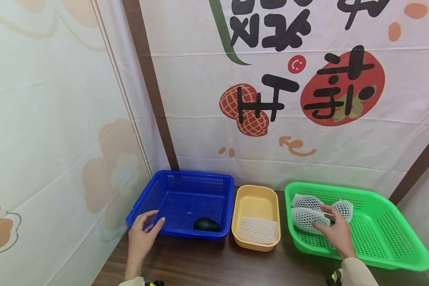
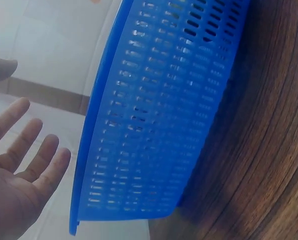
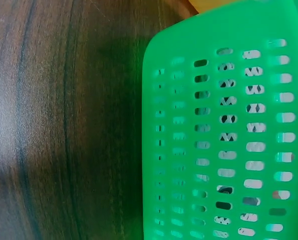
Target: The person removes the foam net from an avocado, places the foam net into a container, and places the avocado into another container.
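Running sideways (lengthwise), the front netted bundle [image 1: 305, 219] lies by right fingers [image 1: 331, 209].

Right hand [image 1: 338, 235] partly hides from me the white-netted bundles [image 1: 308, 219] in the green basket [image 1: 371, 236], grip or mere touch unclear, a dark patch [image 1: 332, 223] beside it too small to name, left hand [image 2: 11, 197] cut by the left wrist view's edge, black lettering [image 1: 352, 18] cropped overhead.
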